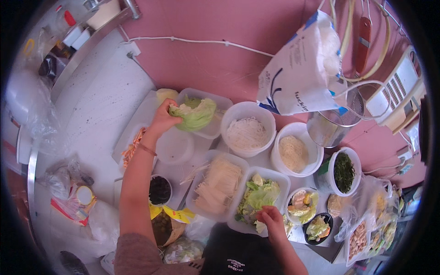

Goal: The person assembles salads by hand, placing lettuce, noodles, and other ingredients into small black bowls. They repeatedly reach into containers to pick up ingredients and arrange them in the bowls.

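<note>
My left hand (166,118) reaches to the far left of the table and grips a pale green piece of lettuce (198,116) by its edge. The lettuce hangs partly over a clear rectangular tub (222,101) with some green in its bottom. Nearer to me, my right hand (271,221) is at the front edge of a second clear tub (285,182) of torn lettuce leaves (261,195). Its fingertips are drawn together among the leaves at the rim. Whether a leaf is pinched between them cannot be made out.
A tub of dry noodles (219,183) stands left of the leaves. Behind are round white tubs of white noodles (247,133) and yellowish noodles (293,153). Dark green seaweed (343,173) and two filled bowls sit right. A white bag (298,68) hangs above.
</note>
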`<state>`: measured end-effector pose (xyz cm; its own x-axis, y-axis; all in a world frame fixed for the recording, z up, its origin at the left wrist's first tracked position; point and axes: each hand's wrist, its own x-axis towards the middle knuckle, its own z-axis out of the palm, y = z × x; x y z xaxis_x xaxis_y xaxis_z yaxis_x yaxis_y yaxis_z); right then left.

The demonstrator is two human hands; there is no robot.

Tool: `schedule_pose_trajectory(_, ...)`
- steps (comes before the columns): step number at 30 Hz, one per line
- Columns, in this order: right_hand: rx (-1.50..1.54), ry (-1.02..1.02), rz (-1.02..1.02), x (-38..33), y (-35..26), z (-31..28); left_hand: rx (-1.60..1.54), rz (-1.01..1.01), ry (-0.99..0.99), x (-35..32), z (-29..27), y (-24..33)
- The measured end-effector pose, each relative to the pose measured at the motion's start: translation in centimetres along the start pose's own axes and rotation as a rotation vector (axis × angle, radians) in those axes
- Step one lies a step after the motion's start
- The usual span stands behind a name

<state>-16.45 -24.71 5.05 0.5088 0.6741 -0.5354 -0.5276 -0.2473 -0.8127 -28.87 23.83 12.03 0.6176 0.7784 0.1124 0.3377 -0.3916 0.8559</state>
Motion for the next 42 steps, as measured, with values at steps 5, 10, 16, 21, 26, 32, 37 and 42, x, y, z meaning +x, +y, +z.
schedule_pose_trajectory(5, -0.283, -0.292, -0.357, 7.5, -8.1, 7.9, -0.371, 0.019, -0.026, -4.0, -2.7, 3.6)
schedule_pose_trajectory(10, 0.244, -0.517, -0.293, 11.4, -14.1, 15.5, -0.542, 0.198, -0.178, -8.3, -2.9, 6.4)
schedule_pose_trajectory(16, 0.674, -0.663, 0.093, 13.2, -7.7, 12.5, -0.521, 0.026, -0.505, -8.9, -2.7, 7.8)
schedule_pose_trajectory(21, 0.608, -0.438, 0.155, 10.7, -2.4, 8.2, 0.280, 0.026, 0.182, 4.5, -6.5, -7.3)
schedule_pose_trajectory(26, 0.680, -0.308, 0.137, 10.1, -2.0, 8.2, 1.125, 0.104, -0.081, 9.3, -5.1, -13.7)
schedule_pose_trajectory(32, 0.277, -0.100, -0.116, 12.2, -11.6, 15.9, 1.168, 0.257, -0.147, 12.9, -3.2, -17.0)
schedule_pose_trajectory(37, -0.518, -0.133, -0.715, 23.9, -15.8, 22.8, 0.896, 0.152, -0.048, 12.9, -4.7, -15.8)
schedule_pose_trajectory(42, -1.158, -0.027, -0.467, 28.7, -18.8, 28.0, 0.249, -0.015, 0.233, 13.6, -8.0, -16.3)
